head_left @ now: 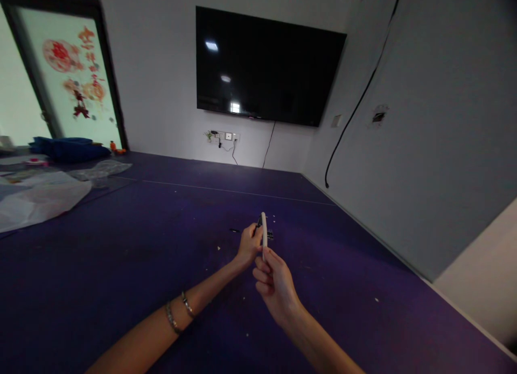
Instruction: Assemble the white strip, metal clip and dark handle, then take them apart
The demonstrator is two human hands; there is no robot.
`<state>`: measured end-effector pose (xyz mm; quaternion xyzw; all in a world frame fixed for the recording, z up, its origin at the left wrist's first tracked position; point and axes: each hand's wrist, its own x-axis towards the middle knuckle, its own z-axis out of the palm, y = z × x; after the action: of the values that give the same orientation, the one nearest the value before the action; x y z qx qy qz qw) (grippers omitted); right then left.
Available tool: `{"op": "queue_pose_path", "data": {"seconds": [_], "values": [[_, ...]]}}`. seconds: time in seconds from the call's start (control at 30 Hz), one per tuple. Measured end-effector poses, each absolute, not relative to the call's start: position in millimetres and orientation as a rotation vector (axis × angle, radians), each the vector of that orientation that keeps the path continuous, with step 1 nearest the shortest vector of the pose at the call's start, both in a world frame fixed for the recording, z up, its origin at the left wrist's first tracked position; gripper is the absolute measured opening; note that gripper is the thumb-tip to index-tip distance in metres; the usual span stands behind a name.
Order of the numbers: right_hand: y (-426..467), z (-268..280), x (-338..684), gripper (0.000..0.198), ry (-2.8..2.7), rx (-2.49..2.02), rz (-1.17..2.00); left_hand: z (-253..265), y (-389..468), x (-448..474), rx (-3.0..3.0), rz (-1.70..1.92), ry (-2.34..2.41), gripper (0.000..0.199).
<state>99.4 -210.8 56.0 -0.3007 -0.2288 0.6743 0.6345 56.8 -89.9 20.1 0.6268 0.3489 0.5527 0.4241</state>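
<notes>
A pale, narrow strip-like object (pixel 264 228) with a rounded top stands nearly upright over the purple surface. My right hand (pixel 277 282) pinches its lower end between thumb and fingers. Just left of it, my left hand (pixel 247 246) is closed, its fingers hidden in part behind the strip. A small dark object (pixel 259 221) sticks up from my left hand, next to the strip's upper part; its kind does not show. Behind the strip, a small dark piece (pixel 270 235) lies on the surface. A thin black item (pixel 234 230) rests left of my left hand.
The purple surface (pixel 161 234) carries scattered white scraps. Clear plastic sheeting (pixel 48 199) and a blue cloth bundle (pixel 68 149) lie at the far left. A television (pixel 266 67) hangs on the back wall. Down the right wall hangs a black cable (pixel 355 107).
</notes>
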Motion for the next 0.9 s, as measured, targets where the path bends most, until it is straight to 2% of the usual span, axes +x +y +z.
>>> {"op": "queue_pose_path", "data": {"seconds": [0.37, 0.9], "values": [[-210.8, 59.4, 102.3, 0.027, -0.559, -0.688, 1.535, 24.3, -92.0, 55.6, 1.607, 1.407, 0.836, 0.025], [-216.6, 61.8, 106.7, 0.032, -0.561, -0.747, 1.516, 18.5, -89.8, 57.0, 1.503, 1.383, 0.856, 0.03]]}}
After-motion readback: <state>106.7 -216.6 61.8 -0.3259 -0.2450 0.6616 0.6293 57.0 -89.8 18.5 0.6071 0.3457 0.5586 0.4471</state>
